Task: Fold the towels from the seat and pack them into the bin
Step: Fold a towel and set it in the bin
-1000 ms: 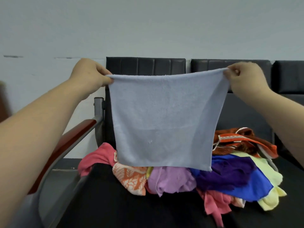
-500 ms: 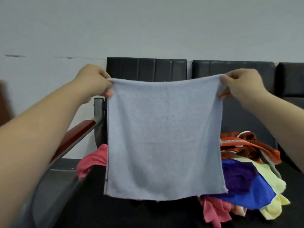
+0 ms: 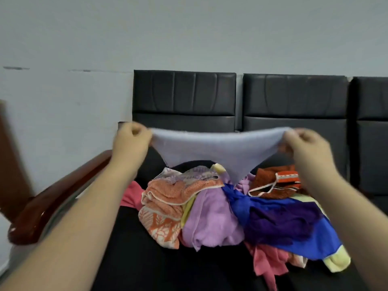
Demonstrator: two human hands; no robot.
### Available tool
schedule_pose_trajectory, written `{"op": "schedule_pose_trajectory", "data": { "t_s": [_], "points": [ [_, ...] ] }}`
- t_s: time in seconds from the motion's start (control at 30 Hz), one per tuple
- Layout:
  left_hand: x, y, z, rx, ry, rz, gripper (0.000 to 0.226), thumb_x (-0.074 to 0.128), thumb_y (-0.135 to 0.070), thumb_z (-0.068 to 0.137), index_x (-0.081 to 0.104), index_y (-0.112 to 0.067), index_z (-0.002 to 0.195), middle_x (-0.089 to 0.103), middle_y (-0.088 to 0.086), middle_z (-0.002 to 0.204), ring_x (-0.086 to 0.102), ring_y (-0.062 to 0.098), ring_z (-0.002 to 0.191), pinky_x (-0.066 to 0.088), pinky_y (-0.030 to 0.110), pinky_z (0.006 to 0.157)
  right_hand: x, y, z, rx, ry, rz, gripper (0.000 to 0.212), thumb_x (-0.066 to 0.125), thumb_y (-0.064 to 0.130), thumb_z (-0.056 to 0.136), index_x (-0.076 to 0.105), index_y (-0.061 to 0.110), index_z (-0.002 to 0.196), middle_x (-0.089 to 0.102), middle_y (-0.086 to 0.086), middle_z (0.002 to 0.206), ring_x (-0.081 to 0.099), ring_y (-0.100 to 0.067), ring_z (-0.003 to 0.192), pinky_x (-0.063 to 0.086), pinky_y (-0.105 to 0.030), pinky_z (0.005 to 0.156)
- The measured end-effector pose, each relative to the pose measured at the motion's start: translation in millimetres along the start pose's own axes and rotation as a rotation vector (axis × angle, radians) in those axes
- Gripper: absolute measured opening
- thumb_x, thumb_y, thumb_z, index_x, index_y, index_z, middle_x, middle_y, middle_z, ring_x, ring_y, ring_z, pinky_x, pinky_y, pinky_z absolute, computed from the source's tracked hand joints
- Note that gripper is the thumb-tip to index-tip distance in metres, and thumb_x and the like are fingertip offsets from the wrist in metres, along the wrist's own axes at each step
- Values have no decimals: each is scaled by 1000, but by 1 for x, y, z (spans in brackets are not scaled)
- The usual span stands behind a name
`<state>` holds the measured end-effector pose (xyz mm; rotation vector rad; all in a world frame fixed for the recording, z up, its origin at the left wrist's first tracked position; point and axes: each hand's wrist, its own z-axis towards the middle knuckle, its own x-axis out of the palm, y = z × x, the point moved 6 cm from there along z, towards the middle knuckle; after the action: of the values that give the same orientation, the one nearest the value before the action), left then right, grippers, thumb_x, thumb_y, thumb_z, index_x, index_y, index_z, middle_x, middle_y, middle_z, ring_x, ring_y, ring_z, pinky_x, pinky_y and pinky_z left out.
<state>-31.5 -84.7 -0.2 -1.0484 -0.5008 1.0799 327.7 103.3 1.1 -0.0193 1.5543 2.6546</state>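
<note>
**Black seats along a pale wall**

Ahead of me a plain pale grey wall (image 3: 189, 28) fills the upper half. A faint horizontal seam crosses it, with dark scuffs (image 3: 15, 68) at the left. Against the wall stands a row of padded black backs: the first backrest (image 3: 184, 97) straight ahead, the second backrest (image 3: 294, 101) to its right, and the third backrest (image 3: 371, 114) cut by the edge. Below lies the black seat (image 3: 136, 259), with a glossy red-brown wooden armrest (image 3: 52, 198) on its left. The light is soft and even.
</note>
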Motion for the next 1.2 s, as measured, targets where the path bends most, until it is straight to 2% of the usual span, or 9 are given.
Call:
{"op": "schedule_pose_trajectory", "data": {
  "t_s": [0.1, 0.23, 0.4, 0.5, 0.6, 0.77, 1.03, 1.13, 1.2],
  "points": [
    [18, 85, -62, -190, 205, 242, 9, 61, -6, 86, 67, -7, 80, 66, 8, 80, 60, 26, 76, 45, 34, 63, 0, -90, -61, 273, 81, -22, 13, 61, 14, 90, 71, 8, 82, 68, -15, 80, 60, -23, 72, 48, -31, 66],
    [22, 157, -113, -255, 498, 537, 35, 61, 2, 80, 49, -17, 53, 48, 0, 57, 44, 25, 62, 35, 36, 54, -1, -141, -97, 474, 313, -173, 15, 69, 8, 89, 71, 0, 76, 63, -15, 72, 55, -23, 70, 48, -32, 67],
    [15, 161, -114, -198, 555, 650, 23, 61, 3, 78, 54, -16, 66, 56, -1, 72, 52, 18, 68, 40, 29, 59, -10, -135, -95, 433, 474, -345, 10, 77, 15, 84, 76, 6, 78, 73, -19, 83, 63, -22, 76, 56, -44, 86],
    [9, 158, -107, -200, 588, 622, 30, 58, 8, 81, 67, -20, 77, 62, 1, 81, 58, 21, 74, 49, 35, 67, -15, -123, -95, 420, 569, -365, 12, 79, 16, 82, 76, 4, 80, 73, -18, 81, 64, -20, 74, 57, -36, 80],
    [1, 146, -102, -213, 679, 634, 35, 60, 8, 82, 73, -24, 84, 64, 1, 85, 58, 16, 74, 44, 23, 58, -20, -105, -97, 388, 686, -406, 10, 79, 17, 83, 77, 8, 82, 74, -12, 80, 65, -13, 69, 55, -20, 64],
    [-13, 141, -121, -273, 1011, 894, 34, 70, 0, 76, 74, -32, 88, 66, -9, 95, 63, 8, 86, 50, 16, 64, -19, -102, -124, 404, 1093, -663, 9, 78, 23, 84, 75, 14, 86, 73, 1, 72, 67, -6, 65, 50, -19, 64],
    [-18, 157, -156, -465, 1584, 1133, 27, 80, -16, 81, 77, -36, 99, 70, -17, 96, 66, 5, 90, 53, 14, 78, -14, -127, -159, 627, 1526, -820, 9, 75, 7, 83, 73, 15, 85, 70, -9, 81, 69, -16, 76, 56, -23, 73],
    [-12, 171, -155, -677, 1549, 986, 32, 79, -15, 85, 74, -23, 116, 71, 5, 120, 69, 15, 101, 58, 22, 86, -5, -133, -157, 652, 1521, -833, 14, 72, 12, 86, 74, 13, 100, 72, -11, 92, 71, -24, 82, 59, -28, 73],
    [-1, 180, -142, -610, 1393, 975, 25, 75, -24, 89, 72, -21, 113, 72, 4, 115, 70, 15, 97, 60, 25, 83, 5, -132, -147, 649, 1405, -773, 20, 70, 16, 90, 70, 11, 109, 76, -9, 96, 73, -25, 77, 59, -28, 65]
  ]
}}
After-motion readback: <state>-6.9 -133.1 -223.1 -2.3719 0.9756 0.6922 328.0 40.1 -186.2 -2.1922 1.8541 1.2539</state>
